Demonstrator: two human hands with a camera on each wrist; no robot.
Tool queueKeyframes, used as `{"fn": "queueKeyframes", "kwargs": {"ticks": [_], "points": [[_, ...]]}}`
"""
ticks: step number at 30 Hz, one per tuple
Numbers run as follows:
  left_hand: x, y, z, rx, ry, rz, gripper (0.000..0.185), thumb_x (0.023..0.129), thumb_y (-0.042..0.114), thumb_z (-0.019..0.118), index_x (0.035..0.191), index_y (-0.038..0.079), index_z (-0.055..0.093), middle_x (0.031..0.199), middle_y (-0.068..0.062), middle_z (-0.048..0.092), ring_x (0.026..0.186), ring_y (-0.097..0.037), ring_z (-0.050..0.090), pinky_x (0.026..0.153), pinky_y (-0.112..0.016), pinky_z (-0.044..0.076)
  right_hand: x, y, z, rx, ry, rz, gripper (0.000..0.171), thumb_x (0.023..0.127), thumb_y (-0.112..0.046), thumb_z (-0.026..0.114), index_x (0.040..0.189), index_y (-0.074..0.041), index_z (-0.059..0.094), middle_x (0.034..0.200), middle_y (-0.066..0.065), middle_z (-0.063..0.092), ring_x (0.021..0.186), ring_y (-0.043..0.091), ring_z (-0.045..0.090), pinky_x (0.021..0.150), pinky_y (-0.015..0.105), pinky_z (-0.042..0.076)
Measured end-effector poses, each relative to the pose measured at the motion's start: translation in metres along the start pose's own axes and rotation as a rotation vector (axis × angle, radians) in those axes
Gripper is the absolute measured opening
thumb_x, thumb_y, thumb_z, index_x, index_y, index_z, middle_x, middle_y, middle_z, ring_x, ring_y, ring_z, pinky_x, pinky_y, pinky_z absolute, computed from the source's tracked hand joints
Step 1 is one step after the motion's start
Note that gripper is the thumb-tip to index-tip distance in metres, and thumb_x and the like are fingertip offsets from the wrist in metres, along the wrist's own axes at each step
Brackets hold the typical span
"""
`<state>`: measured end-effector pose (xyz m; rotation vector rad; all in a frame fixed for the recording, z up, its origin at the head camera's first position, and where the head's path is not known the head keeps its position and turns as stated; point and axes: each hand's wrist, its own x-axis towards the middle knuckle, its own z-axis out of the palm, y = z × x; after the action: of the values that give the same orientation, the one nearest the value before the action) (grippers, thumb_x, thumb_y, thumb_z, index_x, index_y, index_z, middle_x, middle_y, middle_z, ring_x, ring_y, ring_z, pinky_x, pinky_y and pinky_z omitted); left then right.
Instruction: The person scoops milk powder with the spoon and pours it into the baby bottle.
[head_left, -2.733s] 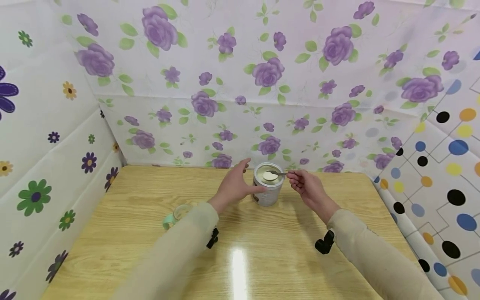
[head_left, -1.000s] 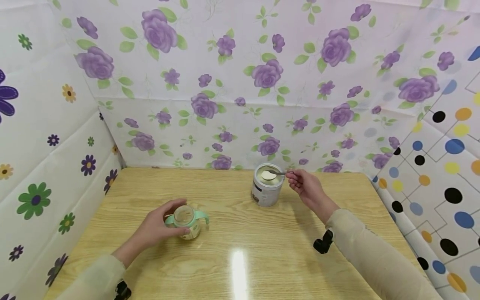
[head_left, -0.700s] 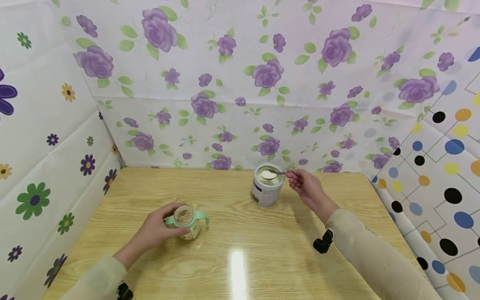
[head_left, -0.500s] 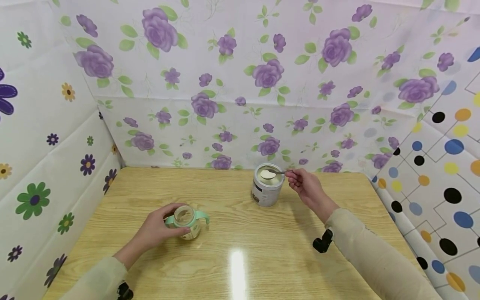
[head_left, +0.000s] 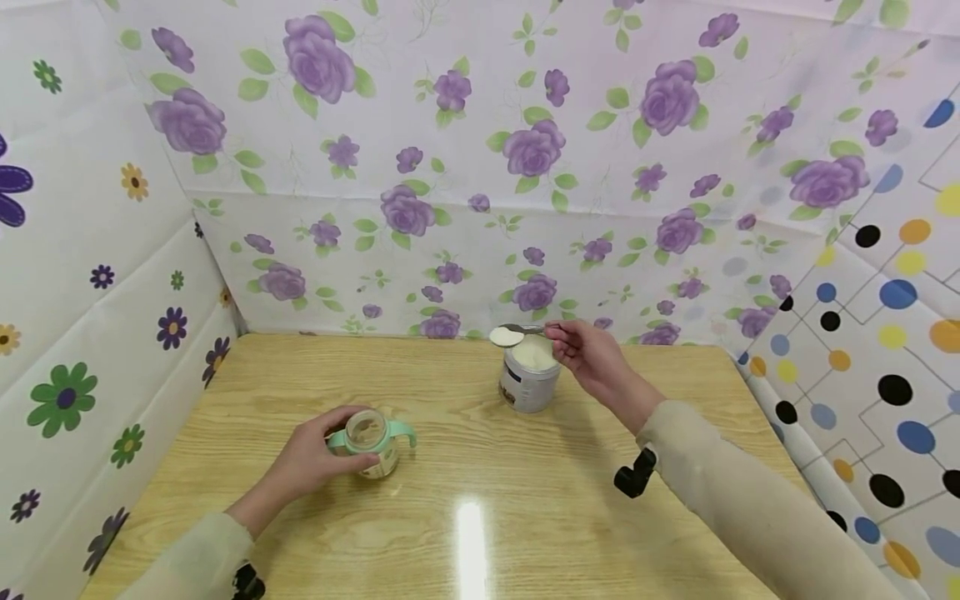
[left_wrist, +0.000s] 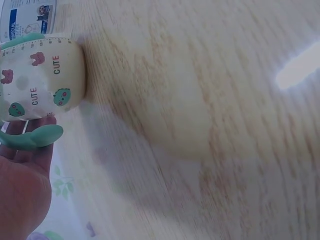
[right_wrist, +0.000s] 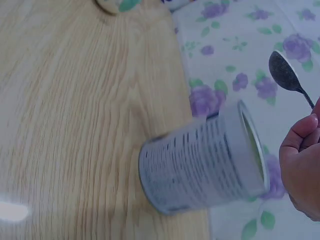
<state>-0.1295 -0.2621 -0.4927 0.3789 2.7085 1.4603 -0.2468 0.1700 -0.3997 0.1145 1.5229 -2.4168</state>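
Observation:
My left hand (head_left: 318,454) grips a baby bottle (head_left: 380,462) on the left of the table, thumb in front and fingers behind. The bottle has green handles, an open top and cartoon prints with the word CUTE in the left wrist view. Some pale content shows through its mouth. My right hand (head_left: 592,358) pinches the handle of a metal spoon (head_left: 507,337), heaped with white powder. The spoon's bowl is level above the left rim of an open grey can (head_left: 529,387) of pale powder. In the right wrist view the spoon's underside (right_wrist: 284,71) shows, apart from the can (right_wrist: 200,162).
A wood-grain table (head_left: 450,533) carries the bottle and the can, with bright glare at its front middle. A floral cloth (head_left: 465,167) hangs behind. Patterned cloths (head_left: 90,317) stand at both sides. The can is close to the back edge.
My left hand has gone from beside the can to the bottle and holds it. Lately the right hand has lifted the powder-filled spoon up and leftward from over the can's mouth.

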Motion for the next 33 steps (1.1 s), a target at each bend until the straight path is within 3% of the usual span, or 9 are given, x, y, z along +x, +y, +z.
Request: {"fn": "queueKeyframes", "kwargs": {"ticks": [19,27,33], "points": [[0.0,0.002,0.0,-0.011,0.01,-0.006,0.07,0.085,0.034,0.094,0.146,0.014,0.065,0.137,-0.009,0.07,0.12,-0.03,0.068,0.095,-0.044,0.058,-0.001,0.054,0.114,-0.067,-0.19,0.072,0.028,0.11,-0.009,0.049,0.117,0.009,0.069,0.08,0.0,0.076,0.068,0.006,0.065,0.069,0.019,0.056],[0.001,0.005,0.001,-0.012,0.018,-0.009,0.069,0.084,0.034,0.094,0.144,0.016,0.066,0.135,-0.007,0.071,0.119,-0.028,0.068,0.095,-0.045,0.058,-0.001,0.074,0.135,-0.125,-0.285,0.099,0.038,0.113,-0.01,0.048,0.135,0.018,0.059,0.084,-0.001,0.076,0.075,0.007,0.067,0.073,0.019,0.056],[0.002,0.005,0.001,0.026,0.022,-0.037,0.071,0.084,0.035,0.095,0.143,0.008,0.065,0.135,-0.011,0.07,0.118,-0.029,0.068,0.094,-0.044,0.058,0.0,0.092,0.137,-0.176,-0.324,0.093,0.038,0.111,-0.01,0.049,0.133,0.02,0.06,0.082,-0.002,0.076,0.073,0.007,0.069,0.075,0.02,0.057]]}}
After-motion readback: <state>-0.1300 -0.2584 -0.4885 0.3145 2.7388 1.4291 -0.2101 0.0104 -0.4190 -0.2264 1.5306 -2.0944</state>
